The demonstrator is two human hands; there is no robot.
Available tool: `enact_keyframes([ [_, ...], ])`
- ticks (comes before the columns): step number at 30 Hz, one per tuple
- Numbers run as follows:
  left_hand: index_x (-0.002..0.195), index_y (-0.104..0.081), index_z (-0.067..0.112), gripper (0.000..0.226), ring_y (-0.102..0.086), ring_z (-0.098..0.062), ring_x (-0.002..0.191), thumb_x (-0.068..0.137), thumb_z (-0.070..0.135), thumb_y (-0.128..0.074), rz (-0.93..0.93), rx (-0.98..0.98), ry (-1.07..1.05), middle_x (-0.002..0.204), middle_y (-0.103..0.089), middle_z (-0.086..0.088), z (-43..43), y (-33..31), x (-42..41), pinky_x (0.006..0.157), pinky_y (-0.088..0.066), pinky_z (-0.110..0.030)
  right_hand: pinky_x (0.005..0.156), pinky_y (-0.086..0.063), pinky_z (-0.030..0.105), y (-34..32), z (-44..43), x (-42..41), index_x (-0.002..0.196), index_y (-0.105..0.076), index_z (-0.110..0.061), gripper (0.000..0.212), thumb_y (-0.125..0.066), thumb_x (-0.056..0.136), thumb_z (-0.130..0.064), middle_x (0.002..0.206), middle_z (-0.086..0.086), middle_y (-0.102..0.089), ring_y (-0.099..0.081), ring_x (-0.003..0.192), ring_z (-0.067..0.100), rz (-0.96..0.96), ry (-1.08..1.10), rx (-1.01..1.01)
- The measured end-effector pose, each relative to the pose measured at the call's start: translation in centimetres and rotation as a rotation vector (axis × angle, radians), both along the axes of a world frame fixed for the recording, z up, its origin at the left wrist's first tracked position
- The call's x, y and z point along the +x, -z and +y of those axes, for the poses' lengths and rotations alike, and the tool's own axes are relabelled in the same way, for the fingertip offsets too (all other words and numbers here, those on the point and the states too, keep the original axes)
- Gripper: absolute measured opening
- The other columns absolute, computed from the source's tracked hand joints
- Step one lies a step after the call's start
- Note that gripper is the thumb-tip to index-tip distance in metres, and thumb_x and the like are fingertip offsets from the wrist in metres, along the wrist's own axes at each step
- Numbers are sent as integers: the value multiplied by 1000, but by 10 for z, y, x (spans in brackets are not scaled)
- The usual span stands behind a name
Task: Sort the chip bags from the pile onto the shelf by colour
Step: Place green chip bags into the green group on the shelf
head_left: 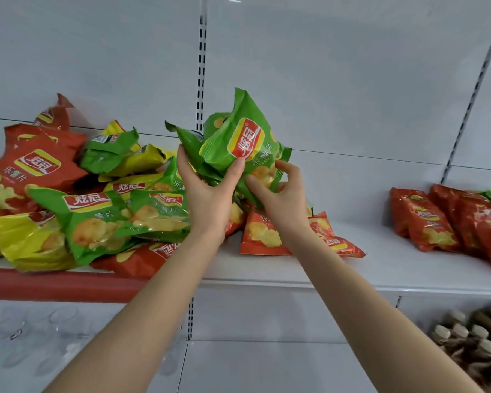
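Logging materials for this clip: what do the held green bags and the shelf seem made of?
The green bags: probably thin plastic film, glossy; it crumples and shows bright glare. The shelf: likely painted metal, smooth white, semi-matte; slotted uprights run up behind it.

Person: left hand (pixel 208 194) and right hand (pixel 281 197) bare; left forearm (pixel 142 307) and right forearm (pixel 366 307) bare down to the frame's lower edge.

Red bags (pixel 465 219) cut off right — bottles (pixel 471 336) blurred.

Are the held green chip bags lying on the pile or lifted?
Lifted: the left hand and right hand hold the green chip bags above the pile.
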State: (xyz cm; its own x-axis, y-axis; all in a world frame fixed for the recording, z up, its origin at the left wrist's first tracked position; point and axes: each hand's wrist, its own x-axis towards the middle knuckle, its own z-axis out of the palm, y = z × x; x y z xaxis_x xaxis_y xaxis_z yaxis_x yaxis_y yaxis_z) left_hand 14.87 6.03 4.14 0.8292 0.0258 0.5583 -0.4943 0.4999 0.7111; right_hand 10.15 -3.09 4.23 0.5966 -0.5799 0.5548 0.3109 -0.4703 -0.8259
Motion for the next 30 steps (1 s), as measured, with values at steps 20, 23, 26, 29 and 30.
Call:
enact_keyframes([
  [20,147,-19,30,79,-58,-16,115,85,32,-68,188,-163,-51,138,-50,5,-28,-14,26,71,-58,-41,107,-38,39,-63,-67,51,147,-17,-30,96,-74,72,-49,148,2,-27,-43,129,16,-103,-316,-224],
  [23,146,-22,30,76,-59,-13,114,85,34,-67,188,-123,-79,132,-54,11,-28,-12,25,73,-57,-40,90,-47,18,-75,-76,54,143,-28,-28,80,-73,77,-36,139,-5,-37,-50,110,-12,-26,-512,-234],
  [26,143,-27,31,76,-61,-12,110,82,33,-72,154,-128,-46,121,-60,13,-30,-12,22,83,-54,-50,82,-53,33,-75,-81,60,126,-43,-35,58,-74,77,-36,129,-5,-50,-59,106,10,57,-624,-176],
  [29,144,-27,36,98,-57,-14,117,63,45,-82,101,-117,-64,130,-57,6,-29,-12,19,92,-50,-52,70,-57,35,-67,-82,58,117,-47,-26,44,-71,80,-27,114,1,-59,-66,94,17,45,-671,-84],
  [30,143,-27,39,102,-55,-15,120,57,48,-82,86,-103,-71,134,-55,6,-29,-12,18,95,-48,-51,65,-57,31,-64,-82,57,115,-48,-23,42,-70,80,-25,111,3,-61,-67,88,16,40,-668,-72],
])
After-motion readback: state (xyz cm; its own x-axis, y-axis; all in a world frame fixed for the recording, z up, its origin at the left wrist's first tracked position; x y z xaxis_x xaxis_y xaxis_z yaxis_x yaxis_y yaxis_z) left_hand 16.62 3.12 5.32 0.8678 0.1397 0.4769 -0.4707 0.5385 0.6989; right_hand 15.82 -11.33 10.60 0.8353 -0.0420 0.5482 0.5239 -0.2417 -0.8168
